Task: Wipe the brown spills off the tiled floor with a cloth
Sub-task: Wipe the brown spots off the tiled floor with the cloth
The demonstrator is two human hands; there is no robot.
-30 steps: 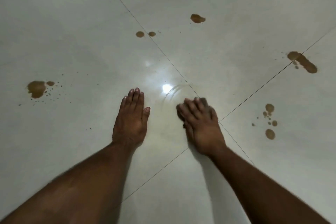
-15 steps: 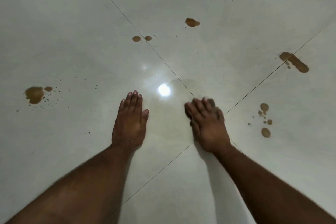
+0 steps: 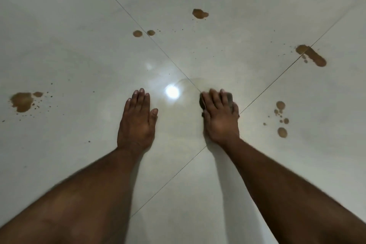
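My right hand (image 3: 219, 117) has slid the cloth (image 3: 229, 98) slightly right across the tile joint, fingers spread pressing it down; left hand (image 3: 137, 121) stays flat, fingers together. Brown spills (image 3: 311, 57) remain all around.

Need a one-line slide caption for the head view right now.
Right hand presses a dark cloth on the tiled floor; left hand lies flat; brown spills remain around.

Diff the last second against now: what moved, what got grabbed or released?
The right hand keeps pressing the dark cloth on the tile joint, shifting only slightly; nothing taken or let go. The left hand stays flat on the floor. The brown spills remain unwiped; the camera drifted slightly.
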